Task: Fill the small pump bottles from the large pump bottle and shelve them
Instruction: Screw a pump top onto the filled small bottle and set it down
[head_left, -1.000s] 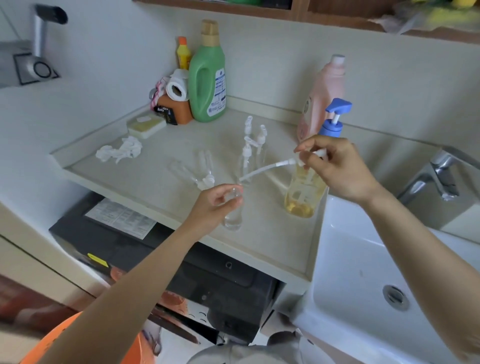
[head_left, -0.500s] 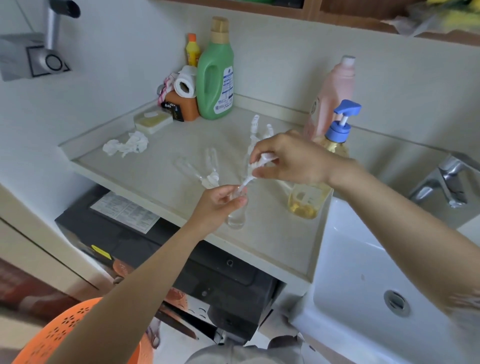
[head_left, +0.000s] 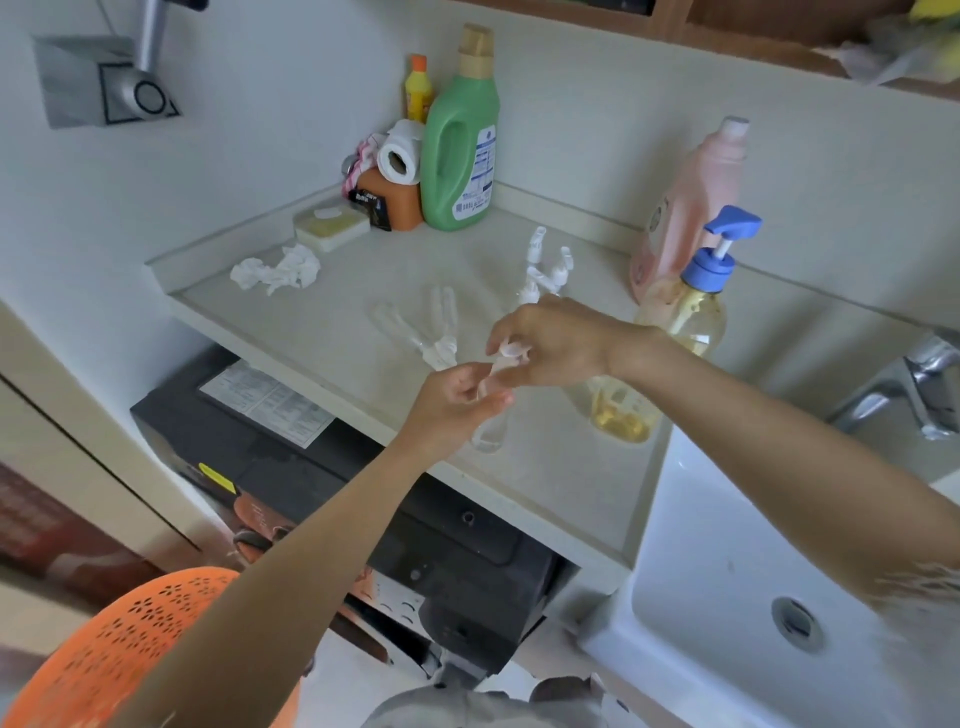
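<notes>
A small clear bottle (head_left: 489, 431) stands upright near the counter's front edge, its neck held by my left hand (head_left: 457, 397). Directly above it, my right hand (head_left: 550, 343) pinches a white pump head (head_left: 506, 356) whose tube reaches down into the bottle's neck. The large pump bottle (head_left: 675, 332), with yellow liquid and a blue pump, stands just right of my hands. Two small clear bottles (head_left: 439, 325) lie on the counter to the left. More small bottles with white pumps (head_left: 545, 270) stand behind my right hand, partly hidden.
A pink bottle (head_left: 691, 197) stands behind the large pump bottle. A green detergent bottle (head_left: 460, 140), tissue roll and orange container crowd the back corner. Crumpled tissue (head_left: 275, 270) lies at left. A white sink (head_left: 779, 571) and tap sit to the right; a wooden shelf (head_left: 779, 36) runs above.
My right hand carried the white pump head from beside the large bottle leftward and down onto the small bottle, so the tube now goes into its neck. My left hand kept holding the bottle.
</notes>
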